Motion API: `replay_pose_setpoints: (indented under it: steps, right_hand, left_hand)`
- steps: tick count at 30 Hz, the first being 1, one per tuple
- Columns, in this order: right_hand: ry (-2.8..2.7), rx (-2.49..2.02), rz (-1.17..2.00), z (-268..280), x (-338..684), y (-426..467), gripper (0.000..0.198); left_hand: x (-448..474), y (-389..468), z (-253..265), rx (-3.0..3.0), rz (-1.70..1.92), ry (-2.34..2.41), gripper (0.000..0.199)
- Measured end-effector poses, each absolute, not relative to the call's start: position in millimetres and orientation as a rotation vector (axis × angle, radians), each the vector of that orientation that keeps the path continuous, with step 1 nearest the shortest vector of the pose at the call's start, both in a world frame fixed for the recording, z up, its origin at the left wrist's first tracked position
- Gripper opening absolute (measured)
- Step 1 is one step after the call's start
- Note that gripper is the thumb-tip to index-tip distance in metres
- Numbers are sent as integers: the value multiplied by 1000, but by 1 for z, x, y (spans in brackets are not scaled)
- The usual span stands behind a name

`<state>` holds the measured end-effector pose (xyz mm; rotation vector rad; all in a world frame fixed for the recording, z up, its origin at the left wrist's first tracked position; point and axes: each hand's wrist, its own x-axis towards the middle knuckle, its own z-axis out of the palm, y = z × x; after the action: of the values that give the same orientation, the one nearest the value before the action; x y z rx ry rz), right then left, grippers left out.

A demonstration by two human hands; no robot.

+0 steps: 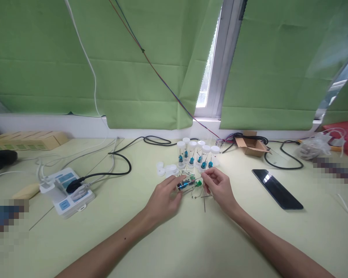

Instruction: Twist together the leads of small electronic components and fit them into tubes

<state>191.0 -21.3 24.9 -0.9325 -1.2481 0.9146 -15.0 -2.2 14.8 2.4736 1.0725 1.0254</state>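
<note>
My left hand (164, 197) reaches in from the left, its thumb and fingers closed around a small blue part (180, 185) with a thin, shiny rod. Opposite it, my right hand (220, 188) is closed in a pinch; what sits between its fingertips is too small to make out. Between and under the hands lie a green part (198, 183) and several thin metal rods (204, 204). Just behind stand several clear vials (192, 154) with white caps, each holding a blue part on a thin rod. Loose white caps (171, 169) lie left of the vials.
A white power strip (75, 197) with plugs and cables lies at left. On the right are a dark phone (277, 189), an open cardboard box (251, 146), a black cable (290, 167) and a plastic bag (312, 146). Green blinds (150, 88) hang behind the table.
</note>
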Motion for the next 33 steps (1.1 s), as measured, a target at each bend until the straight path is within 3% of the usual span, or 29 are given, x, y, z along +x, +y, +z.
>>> replay_pose_setpoints:
  steps: [33]
  right_hand:
    - [-1305, -968, 972, 18, 186, -23, 33]
  left_hand:
    - [-15, -5, 19, 2493, 962, 1092, 49]
